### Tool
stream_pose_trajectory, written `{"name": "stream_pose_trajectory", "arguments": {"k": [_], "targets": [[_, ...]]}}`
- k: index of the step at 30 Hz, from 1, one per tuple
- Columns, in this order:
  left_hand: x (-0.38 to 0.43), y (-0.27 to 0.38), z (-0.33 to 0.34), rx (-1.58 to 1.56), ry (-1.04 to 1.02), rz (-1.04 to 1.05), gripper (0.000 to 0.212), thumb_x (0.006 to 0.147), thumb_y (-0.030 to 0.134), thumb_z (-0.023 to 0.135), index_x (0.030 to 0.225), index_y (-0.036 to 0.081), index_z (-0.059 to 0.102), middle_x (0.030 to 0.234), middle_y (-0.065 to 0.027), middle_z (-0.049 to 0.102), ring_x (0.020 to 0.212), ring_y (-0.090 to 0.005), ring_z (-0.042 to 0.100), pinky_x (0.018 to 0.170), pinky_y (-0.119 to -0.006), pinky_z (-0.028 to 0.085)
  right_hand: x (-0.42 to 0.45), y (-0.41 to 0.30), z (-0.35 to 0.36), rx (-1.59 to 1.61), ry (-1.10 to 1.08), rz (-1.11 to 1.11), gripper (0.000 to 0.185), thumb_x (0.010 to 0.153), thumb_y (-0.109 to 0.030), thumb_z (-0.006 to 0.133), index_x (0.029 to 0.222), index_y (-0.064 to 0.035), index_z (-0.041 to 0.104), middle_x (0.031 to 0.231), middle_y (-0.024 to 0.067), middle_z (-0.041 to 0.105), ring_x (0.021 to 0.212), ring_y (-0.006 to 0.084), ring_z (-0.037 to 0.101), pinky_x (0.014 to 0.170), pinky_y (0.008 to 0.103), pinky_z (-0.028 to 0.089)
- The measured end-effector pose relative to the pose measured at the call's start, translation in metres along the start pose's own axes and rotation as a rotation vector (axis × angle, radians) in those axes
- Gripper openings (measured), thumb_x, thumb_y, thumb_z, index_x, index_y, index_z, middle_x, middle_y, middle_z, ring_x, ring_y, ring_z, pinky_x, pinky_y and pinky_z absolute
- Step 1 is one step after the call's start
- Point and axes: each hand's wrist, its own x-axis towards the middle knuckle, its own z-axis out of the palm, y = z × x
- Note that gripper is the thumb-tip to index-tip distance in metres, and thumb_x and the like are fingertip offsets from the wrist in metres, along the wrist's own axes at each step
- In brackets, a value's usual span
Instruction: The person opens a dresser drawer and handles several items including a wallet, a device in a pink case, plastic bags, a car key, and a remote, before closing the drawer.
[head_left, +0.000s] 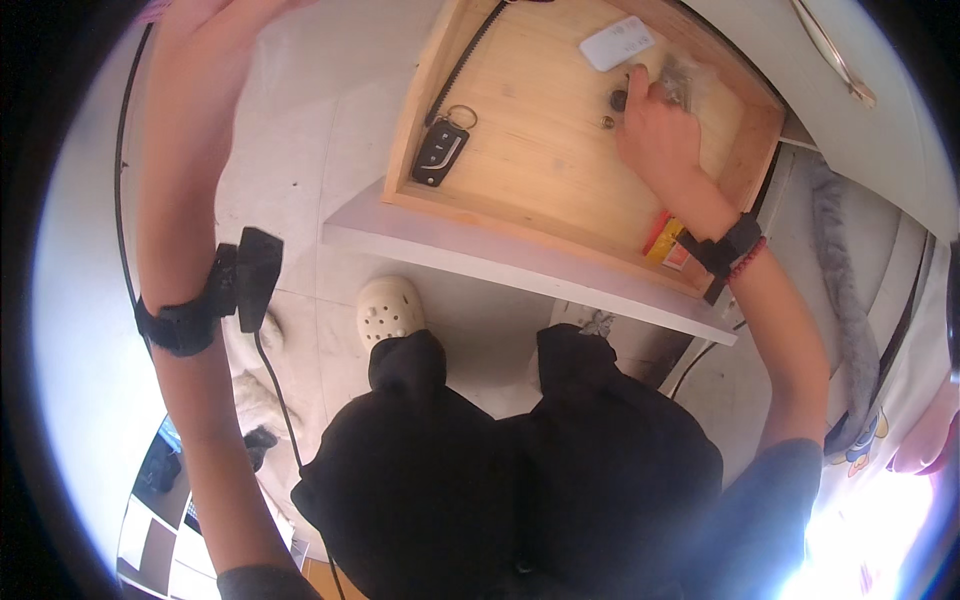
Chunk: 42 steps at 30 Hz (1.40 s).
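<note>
My right hand reaches into an open wooden drawer, its index finger extended beside a small dark round object. A clear plastic bag lies at its fingers; whether they grip it is hidden. Near the hand are a small brass-coloured ring-like piece and a white rounded flat case. A black car key with a metal ring lies in the drawer's left corner, below a black toothed strip. By my right wrist sits a red and yellow packet. My left hand is at the top left edge, blurred and cut off.
A white cabinet front with a metal handle rises at the upper right. Grey plush fabric hangs at the right. Cream clogs are on my feet under the drawer front. A black cable runs from my left wrist device; a pale furry animal is nearby.
</note>
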Motion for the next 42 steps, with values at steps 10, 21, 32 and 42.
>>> {"name": "stream_pose_trajectory", "arguments": {"k": [10, 21, 32, 42], "targets": [[0.014, 0.056, 0.039, -0.185, -0.184, -0.078, 0.027, 0.085, 0.002, 0.05, 0.111, 0.002, 0.051, 0.086, -0.0044, 0.06, 0.081, -0.011, 0.056, 0.073, -0.022, 0.047, 0.025, 0.029, -0.023, 0.282, -0.178, 0.117, 0.029, 0.071, -0.024, 0.057, 0.085, 0.001, 0.062, 0.076, 0.0195, 0.064, 0.072, 0.0283, 0.064, 0.062, 0.0343, 0.051], [0.017, 0.034, 0.066, -0.048, -0.417, 0.126, 0.015, 0.083, 0.009, 0.056, 0.09, -0.001, 0.064, 0.086, -0.012, 0.061, 0.077, -0.0168, 0.059, 0.066, -0.028, 0.047, 0.018, 0.061, -0.072, 1.654, -0.465, 0.066, 0.026, 0.083, -0.02, 0.048, 0.094, 0.0013, 0.057, 0.059, -0.0033, 0.045, 0.052, 0.0035, 0.038, 0.05, 0.0198, 0.028], [0.012, 0.043, 0.102, -0.214, -0.744, -0.031, 0.022, 0.078, 0.016, 0.063, 0.075, -0.006, 0.061, 0.074, -0.0159, 0.059, 0.067, -0.0232, 0.057, 0.063, -0.032, 0.045, 0.021, 0.049, -0.095, 1.704, -0.295, 0.172, 0.029, 0.083, -0.02, 0.05, 0.103, -0.0006, 0.059, 0.075, 0.0013, 0.057, 0.066, 0.0068, 0.05, 0.064, 0.0196, 0.041], [0.017, 0.034, 0.079, -0.03, -0.564, 0.023, 0.019, 0.079, 0.014, 0.063, 0.073, -0.004, 0.057, 0.067, -0.01, 0.053, 0.06, -0.0155, 0.05, 0.054, -0.028, 0.039, 0.028, 0.098, 0.006, 0.534, -0.417, 0.353, 0.068, 0.064, -0.051, 0.068, 0.111, -0.0022, 0.057, 0.106, 0.018, 0.059, 0.103, 0.0309, 0.055, 0.087, 0.0345, 0.042]]}}
